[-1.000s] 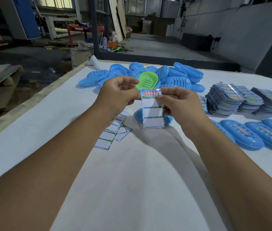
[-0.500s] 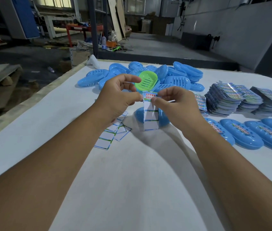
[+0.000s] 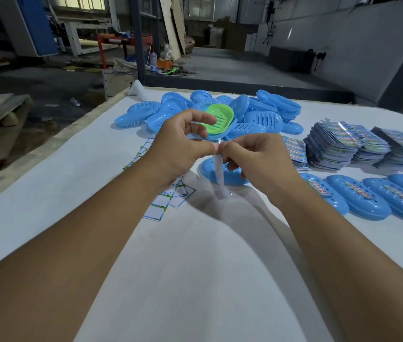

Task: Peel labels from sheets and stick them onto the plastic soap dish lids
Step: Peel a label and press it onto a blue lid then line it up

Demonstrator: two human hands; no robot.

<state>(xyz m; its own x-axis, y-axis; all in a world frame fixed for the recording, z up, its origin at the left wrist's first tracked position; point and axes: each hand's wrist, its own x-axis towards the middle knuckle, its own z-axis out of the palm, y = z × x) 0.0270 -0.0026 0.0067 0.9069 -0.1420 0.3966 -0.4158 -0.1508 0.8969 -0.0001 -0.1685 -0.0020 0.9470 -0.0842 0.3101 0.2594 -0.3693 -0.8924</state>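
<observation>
A narrow label sheet (image 3: 219,177) hangs edge-on between my hands, above a blue soap dish lid (image 3: 230,175) lying on the white table (image 3: 195,267). My left hand (image 3: 178,150) pinches the sheet's top with thumb and forefinger. My right hand (image 3: 254,160) pinches the same top corner from the other side, fingers curled. The last label at the sheet's top is hidden by my fingertips.
A pile of blue lids (image 3: 257,114) with one green dish (image 3: 219,119) lies behind my hands. Stacks of label sheets (image 3: 343,144) stand at the right, above a row of labelled lids (image 3: 368,198). Used backing strips (image 3: 166,198) lie under my left wrist.
The sheet has turned from facing me to edge-on. Both hands have come together at its top corner, fingertips now meeting there.
</observation>
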